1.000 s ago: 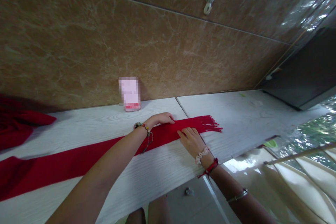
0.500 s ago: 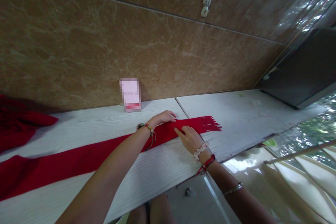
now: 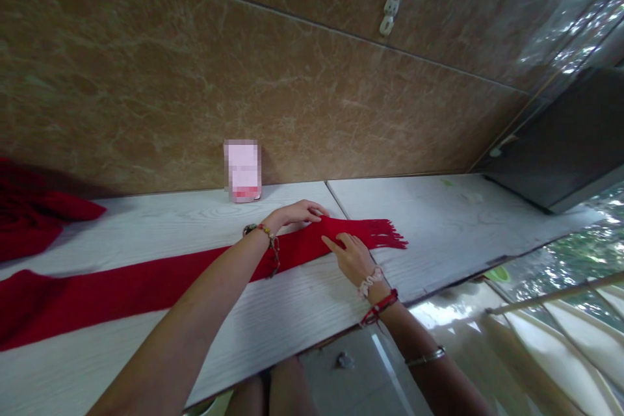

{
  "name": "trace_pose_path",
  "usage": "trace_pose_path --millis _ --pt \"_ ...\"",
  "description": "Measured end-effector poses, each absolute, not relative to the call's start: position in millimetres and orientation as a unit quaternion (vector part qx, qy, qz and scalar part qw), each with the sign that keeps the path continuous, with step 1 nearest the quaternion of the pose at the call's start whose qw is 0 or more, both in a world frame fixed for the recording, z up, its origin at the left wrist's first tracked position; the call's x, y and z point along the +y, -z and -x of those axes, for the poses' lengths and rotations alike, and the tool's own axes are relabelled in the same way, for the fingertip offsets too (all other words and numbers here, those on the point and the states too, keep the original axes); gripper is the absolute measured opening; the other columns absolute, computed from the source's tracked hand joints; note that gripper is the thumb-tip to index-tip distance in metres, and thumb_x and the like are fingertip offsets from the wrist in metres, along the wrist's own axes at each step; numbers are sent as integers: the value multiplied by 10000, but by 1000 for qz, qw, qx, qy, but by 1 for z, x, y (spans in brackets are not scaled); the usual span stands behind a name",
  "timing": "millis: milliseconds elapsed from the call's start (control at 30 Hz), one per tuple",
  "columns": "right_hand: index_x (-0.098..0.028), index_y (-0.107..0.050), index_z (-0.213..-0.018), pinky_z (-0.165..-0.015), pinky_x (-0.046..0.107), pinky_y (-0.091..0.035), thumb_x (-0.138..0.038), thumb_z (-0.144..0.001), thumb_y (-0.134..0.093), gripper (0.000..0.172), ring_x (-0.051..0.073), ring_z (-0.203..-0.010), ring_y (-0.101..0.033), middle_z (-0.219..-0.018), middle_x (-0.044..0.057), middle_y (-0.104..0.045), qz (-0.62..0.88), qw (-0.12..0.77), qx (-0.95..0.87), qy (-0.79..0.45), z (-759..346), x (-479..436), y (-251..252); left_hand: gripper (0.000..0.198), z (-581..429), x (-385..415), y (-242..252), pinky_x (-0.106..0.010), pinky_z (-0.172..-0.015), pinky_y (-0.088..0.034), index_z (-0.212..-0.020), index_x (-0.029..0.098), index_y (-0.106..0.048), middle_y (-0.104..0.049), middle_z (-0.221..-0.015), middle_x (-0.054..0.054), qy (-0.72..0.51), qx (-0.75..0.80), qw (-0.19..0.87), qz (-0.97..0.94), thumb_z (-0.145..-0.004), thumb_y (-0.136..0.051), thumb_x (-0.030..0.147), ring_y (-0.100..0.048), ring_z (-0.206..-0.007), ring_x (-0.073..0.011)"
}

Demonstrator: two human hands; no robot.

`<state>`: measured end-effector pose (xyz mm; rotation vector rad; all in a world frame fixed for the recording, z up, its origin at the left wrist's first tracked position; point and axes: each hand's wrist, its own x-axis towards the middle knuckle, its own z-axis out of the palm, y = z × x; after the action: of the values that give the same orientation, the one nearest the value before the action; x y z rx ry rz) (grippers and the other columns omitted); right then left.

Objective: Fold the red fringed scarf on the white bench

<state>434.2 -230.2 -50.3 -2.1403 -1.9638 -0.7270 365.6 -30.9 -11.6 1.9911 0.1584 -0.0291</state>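
A long red scarf (image 3: pixel 160 279) lies lengthwise on a white wood-grain table (image 3: pixel 273 318), with its fringed end (image 3: pixel 387 234) to the right. My left hand (image 3: pixel 296 213) curls over the scarf's far edge just short of the fringe. Opposite it, my right hand (image 3: pixel 351 255) has its fingertips closed on the near edge. Between the two hands the cloth is bunched and slightly raised. Both wrists wear bracelets.
A small pink box (image 3: pixel 242 170) stands against the brown marble wall (image 3: pixel 195 78). More red cloth (image 3: pixel 34 214) is heaped at the far left. A white hook (image 3: pixel 389 13) hangs on the wall. A dark panel (image 3: pixel 565 143) stands at right. The table's near edge drops to a glossy floor (image 3: pixel 370 370).
Both hands went from lying flat on the scarf to gripping its edges. The cloth between them has lifted and narrowed, and the fringed end slid slightly left.
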Motion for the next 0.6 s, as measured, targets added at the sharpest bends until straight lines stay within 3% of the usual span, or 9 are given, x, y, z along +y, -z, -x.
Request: trace_pose_path --millis 133,367,500,600 --pt "-208 -625 -1060 -704 270 -443 -25 -789 -393 401 160 -785 -530 -872 84 -586 710 117 -647 252 -434 -232 50 160 -367 -33 6 -227 -713 -416 -813 116 -642 -648 -785 -26 -29 30 442 -896 -681 -551 119 -554 -721 -125" --pt "-149 -630 -996 -714 326 -476 -168 -782 -475 265 196 -822 -547 -890 106 -593 680 234 -656 232 -425 -235 42 74 -362 -38 2 -257 -771 -394 -709 144 -611 -605 -759 -12 -68 27 391 -917 -675 -552 116 -527 -771 -150" --pt "-173 -642 -857 -691 306 -493 -190 -813 -439 208 179 -772 -569 -816 91 -602 677 351 -612 209 -419 -231 43 93 -356 -40 2 -265 -847 -368 -781 156 -586 -592 -896 -23 -97 18 388 -916 -726 -512 147 -506 -890 -152" --pt "-171 -613 -881 -688 310 -497 -162 -780 -447 195 175 -752 -587 -809 82 -620 702 416 -551 172 -414 -223 40 119 -351 -42 0 -255 -767 -411 -821 149 -561 -596 -853 -22 -104 13 397 -912 -775 -456 179 -524 -793 -136"
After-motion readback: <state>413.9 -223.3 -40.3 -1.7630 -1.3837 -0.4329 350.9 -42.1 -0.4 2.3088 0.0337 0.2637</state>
